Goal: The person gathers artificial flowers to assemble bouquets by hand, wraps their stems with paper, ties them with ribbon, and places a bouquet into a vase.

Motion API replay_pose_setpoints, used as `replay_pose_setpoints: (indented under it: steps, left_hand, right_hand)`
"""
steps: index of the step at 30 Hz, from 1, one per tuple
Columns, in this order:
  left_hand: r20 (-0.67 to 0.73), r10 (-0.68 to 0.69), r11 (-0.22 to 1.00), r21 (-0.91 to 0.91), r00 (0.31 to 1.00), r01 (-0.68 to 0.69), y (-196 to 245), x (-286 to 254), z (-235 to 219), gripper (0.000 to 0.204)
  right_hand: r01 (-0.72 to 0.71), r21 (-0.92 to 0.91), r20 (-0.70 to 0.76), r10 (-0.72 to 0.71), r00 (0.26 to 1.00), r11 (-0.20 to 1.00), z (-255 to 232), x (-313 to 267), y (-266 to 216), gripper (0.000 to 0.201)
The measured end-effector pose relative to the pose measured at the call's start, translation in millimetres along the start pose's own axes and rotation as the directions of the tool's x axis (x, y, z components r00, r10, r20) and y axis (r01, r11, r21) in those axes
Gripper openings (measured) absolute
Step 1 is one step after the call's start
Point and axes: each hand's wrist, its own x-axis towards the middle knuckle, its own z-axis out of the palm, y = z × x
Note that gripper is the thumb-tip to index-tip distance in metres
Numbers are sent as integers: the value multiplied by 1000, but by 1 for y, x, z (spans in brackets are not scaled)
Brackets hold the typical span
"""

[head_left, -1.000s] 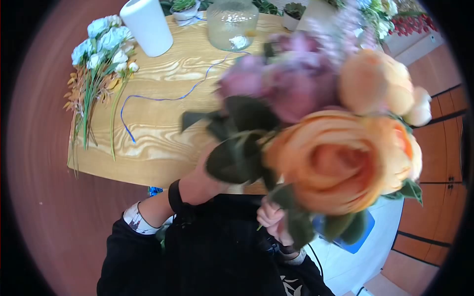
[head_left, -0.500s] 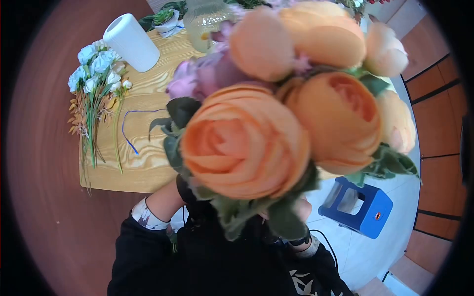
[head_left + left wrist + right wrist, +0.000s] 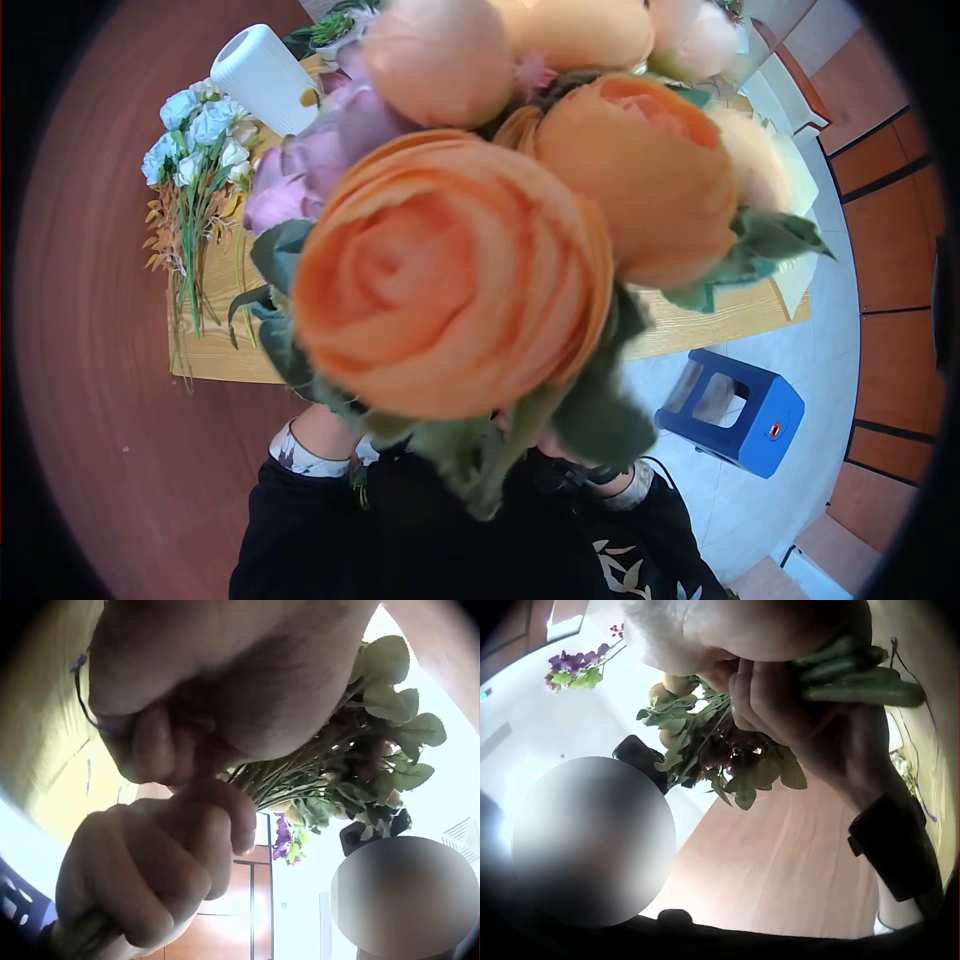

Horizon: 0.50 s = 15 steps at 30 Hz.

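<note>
A bouquet of artificial flowers fills the middle of the head view, close to the camera, with a large orange rose [image 3: 450, 280] in front. Beside that rose are a second orange bloom [image 3: 640, 180], peach buds [image 3: 440, 60] and purple flowers [image 3: 310, 160]. Both hands are mostly hidden behind the blooms there. In the left wrist view my left hand [image 3: 225, 682] curls round the stems [image 3: 281, 776] just under the leaves. Directly below it, my right hand [image 3: 142, 862] grips the same bundle, and cut stem ends [image 3: 866, 690] stick out past the hands in the right wrist view.
On the wooden table [image 3: 230, 355] lie blue and white flowers [image 3: 195, 135] with orange-brown foliage. A white ribbed vase [image 3: 265, 80] stands behind them. A thin blue-purple cord [image 3: 930, 814] shows on the tabletop. The blue stool [image 3: 740, 410] is on the floor at right.
The bouquet has moved left across the head view and tilted its blooms towards the camera, hiding both hands and the cord. The head view has shifted, bringing the blue stool into sight.
</note>
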Motion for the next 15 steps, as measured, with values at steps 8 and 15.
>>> replay_pose_setpoints:
  steps: [8, 15]
  left_hand:
    - [-172, 417, 853, 414, 893, -318, -37, 27, 3, 31]
    - [-414, 488, 769, 621, 769, -153, -44, 20, -1, 19]
  right_hand:
    - [-171, -3, 2, 171, 985, 985, 3, 8, -2, 35]
    - [-240, -45, 74, 243, 967, 970, 2, 23, 1, 34]
